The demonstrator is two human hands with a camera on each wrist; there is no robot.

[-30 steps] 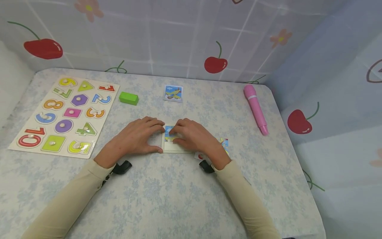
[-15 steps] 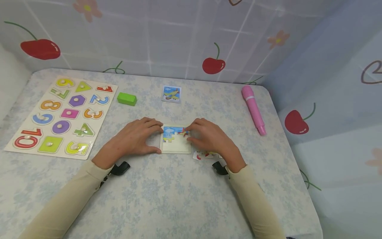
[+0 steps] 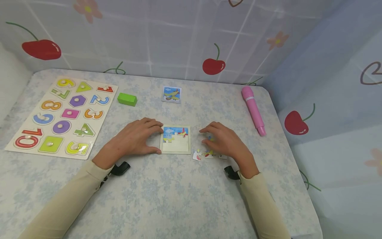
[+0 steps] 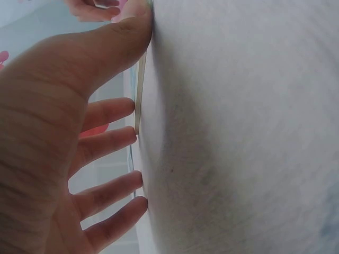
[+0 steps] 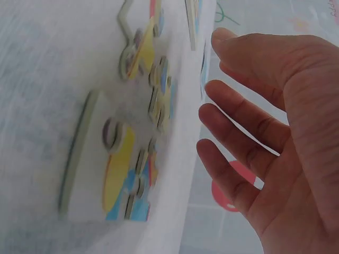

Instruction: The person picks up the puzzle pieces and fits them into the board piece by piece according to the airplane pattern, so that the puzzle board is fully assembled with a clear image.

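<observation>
A small cream puzzle tray (image 3: 176, 148) lies mid-table, with sky-blue and yellow jigsaw pieces (image 3: 169, 131) along its top and left side and a piece with a red tail (image 3: 184, 132) in the top right corner. My left hand (image 3: 134, 137) touches the tray's left edge with thumb and fingertips, fingers spread. Right of the tray, my right hand (image 3: 226, 141) is raised above loose puzzle pieces (image 3: 197, 155) and holds nothing. It partly hides them from above. In the right wrist view, a thick loose piece (image 5: 87, 169) shows a yellow shape.
At the left is a board of knobbed numbers and shapes (image 3: 70, 113), with a green block (image 3: 127, 99) beside it. Behind the tray lies an airplane picture card (image 3: 171, 95). A pink microphone-shaped pen (image 3: 253, 111) lies at the right. A cherry-print curtain (image 3: 176, 39) borders the table's back.
My right hand has moved right, from the tray's left part to its top right corner, then off it over the loose pieces. The red-tailed piece now shows uncovered. My left hand stays.
</observation>
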